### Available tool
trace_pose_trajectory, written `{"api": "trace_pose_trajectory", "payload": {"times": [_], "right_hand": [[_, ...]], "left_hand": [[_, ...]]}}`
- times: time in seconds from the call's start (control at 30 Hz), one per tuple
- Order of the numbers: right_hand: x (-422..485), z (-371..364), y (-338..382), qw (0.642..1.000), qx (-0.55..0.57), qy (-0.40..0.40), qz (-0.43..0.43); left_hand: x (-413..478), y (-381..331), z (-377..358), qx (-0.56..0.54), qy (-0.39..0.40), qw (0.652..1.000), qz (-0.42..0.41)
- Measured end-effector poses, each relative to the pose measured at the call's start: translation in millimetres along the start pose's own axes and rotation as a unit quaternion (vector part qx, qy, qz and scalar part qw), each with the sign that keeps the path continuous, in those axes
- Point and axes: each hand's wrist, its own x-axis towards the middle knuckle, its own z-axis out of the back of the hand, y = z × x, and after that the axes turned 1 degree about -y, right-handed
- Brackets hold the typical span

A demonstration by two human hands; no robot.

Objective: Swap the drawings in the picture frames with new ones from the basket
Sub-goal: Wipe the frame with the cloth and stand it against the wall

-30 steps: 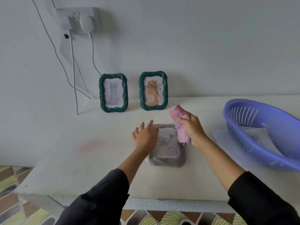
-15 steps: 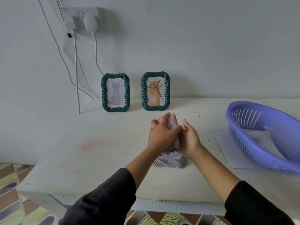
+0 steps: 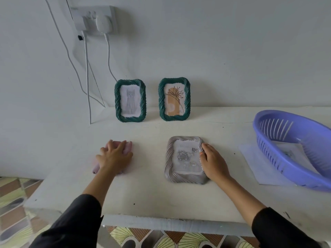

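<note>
Basket [image 3: 272,154] sits right of grey frame [image 3: 185,160], pink cloth [image 3: 128,147] left.

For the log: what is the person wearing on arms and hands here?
Both arms wear black long sleeves, the left sleeve and right sleeve ending partway up the forearm. The left hand and right hand are bare: no gloves, rings or watch visible.
</note>
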Motion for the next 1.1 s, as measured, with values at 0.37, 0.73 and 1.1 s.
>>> {"api": "trace_pose_trajectory", "payload": {"times": [0.37, 0.73, 1.1], "right_hand": [[-3.2, 2.1, 3.0, 1.000, -0.028, 0.006, -0.006], [-4.5, 8.9, 1.0, 0.989, -0.113, -0.041, -0.085], [4.5, 18.5, 8.1, 0.974, 0.139, -0.010, -0.181]], "left_hand": [[0.8, 8.9, -8.0, 0.004, 0.025, 1.000, -0.017], [-43.8, -79.9, -11.3, -0.069, -0.032, 0.983, -0.169], [-45.5, -110.0, -19.7, -0.345, 0.127, 0.929, -0.039]]}}
